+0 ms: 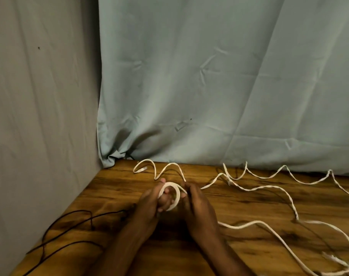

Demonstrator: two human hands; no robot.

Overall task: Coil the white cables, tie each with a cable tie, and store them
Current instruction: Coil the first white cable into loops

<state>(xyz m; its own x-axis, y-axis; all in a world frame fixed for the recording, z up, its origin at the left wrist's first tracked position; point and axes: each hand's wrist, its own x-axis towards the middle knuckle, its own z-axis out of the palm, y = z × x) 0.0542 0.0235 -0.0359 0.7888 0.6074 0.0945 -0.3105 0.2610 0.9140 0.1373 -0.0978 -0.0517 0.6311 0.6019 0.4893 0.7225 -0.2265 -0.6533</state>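
Centrally, left hand (149, 202) and right hand (197, 206) pinch a flat white cable (174, 196) coil over the grained wooden table (239, 198).

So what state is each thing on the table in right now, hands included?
Flat white cable being coiled: partly wound into a small loop between both hands, its far end loose on the table.
Other white cables: uncoiled, sprawled loosely.
Thin black cable: lying loose, untouched.
Left hand: holds the loop.
Right hand: grips the loop's other side.
Wooden table: bearing it all.
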